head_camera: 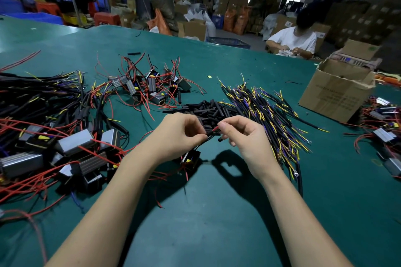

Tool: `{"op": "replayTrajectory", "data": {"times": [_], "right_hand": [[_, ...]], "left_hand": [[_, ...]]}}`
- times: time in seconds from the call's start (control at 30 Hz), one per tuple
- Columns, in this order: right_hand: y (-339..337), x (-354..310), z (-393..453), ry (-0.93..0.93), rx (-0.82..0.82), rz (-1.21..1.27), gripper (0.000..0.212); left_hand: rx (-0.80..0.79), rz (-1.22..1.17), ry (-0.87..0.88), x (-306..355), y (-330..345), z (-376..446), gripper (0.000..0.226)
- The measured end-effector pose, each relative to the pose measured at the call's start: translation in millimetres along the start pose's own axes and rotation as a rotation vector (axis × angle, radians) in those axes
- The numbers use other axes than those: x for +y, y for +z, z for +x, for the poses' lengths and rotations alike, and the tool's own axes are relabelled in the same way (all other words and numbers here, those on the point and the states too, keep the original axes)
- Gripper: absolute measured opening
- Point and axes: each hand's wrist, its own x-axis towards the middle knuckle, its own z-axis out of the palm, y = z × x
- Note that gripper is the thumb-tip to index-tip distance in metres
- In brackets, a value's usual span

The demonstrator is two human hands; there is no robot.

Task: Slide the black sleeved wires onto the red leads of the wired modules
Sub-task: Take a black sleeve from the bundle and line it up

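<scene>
Above the green table, my left hand (181,133) pinches a black sleeve (211,133) between thumb and fingers. My right hand (243,133) pinches a red lead (215,129) whose tip meets the sleeve's end. A small black module (191,158) with red wires hangs or rests just below my left hand. Loose black sleeve pieces (208,110) lie in a heap right behind my hands. A pile of black sleeved wires (267,112) with yellow and purple ends fans out to the right.
Metal-cased modules with red leads lie in piles at left (71,143), at centre back (152,89) and at the right edge (384,134). An open cardboard box (334,91) stands at the right. A person in white (293,41) works beyond the table's far edge.
</scene>
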Motion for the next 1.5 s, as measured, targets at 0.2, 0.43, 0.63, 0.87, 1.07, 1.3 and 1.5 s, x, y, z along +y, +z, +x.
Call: {"op": "replayTrajectory", "data": {"times": [0.2,0.43,0.63,0.87,1.07,1.3,1.5], "right_hand": [[6,2,-1,0.016,0.018,0.006,0.013],[8,-3,0,0.013,0.008,0.050,0.010],[-2,3,2,0.085,0.026,0.102,0.011],[-2,9,2,0.099,0.071,0.217,0.013],[1,12,1,0.099,0.086,0.198,0.014],[-6,11,6,0.190,-0.018,0.209,0.008],[-24,14,50,0.192,0.259,-0.261,0.013]], "left_hand": [[-0.116,-0.064,-0.063,-6,-5,-1,0.008],[-0.053,-0.213,-0.003,-1,17,2,0.007],[-0.082,-0.463,-0.040,-6,20,2,0.010],[0.025,-0.499,-0.035,-8,26,5,0.015],[0.035,-0.558,0.018,-13,28,6,0.010],[0.131,-0.492,0.033,-16,30,8,0.012],[0.368,-0.441,-0.059,-15,37,12,0.016]]}}
